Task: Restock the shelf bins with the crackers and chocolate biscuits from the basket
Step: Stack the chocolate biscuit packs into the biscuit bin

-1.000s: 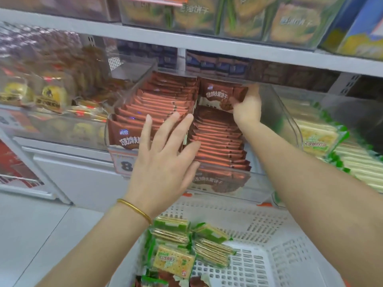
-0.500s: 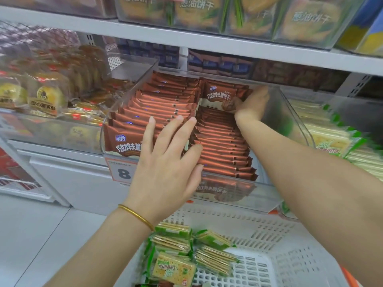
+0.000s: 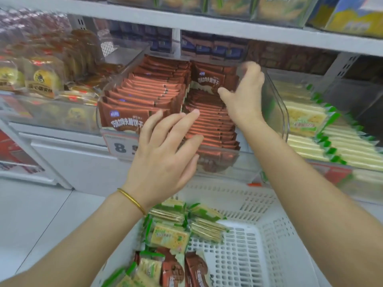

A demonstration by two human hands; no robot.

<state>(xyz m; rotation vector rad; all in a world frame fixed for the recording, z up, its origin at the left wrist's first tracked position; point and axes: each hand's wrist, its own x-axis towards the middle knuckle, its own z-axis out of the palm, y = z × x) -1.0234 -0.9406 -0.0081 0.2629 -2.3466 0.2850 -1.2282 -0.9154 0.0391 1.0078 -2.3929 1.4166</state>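
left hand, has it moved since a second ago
Yes: the left hand has swung right across the bin toward its right-hand row of packs.

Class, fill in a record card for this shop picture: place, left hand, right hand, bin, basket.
place: shop shelving, seen from above the hands
bin: clear bin with two rows of chocolate biscuit packets
left hand: open, fingers straight, over the bin's front packets
right hand: grips an upright packet at the back of the right row
basket: white, holds green cracker packs and some chocolate packs
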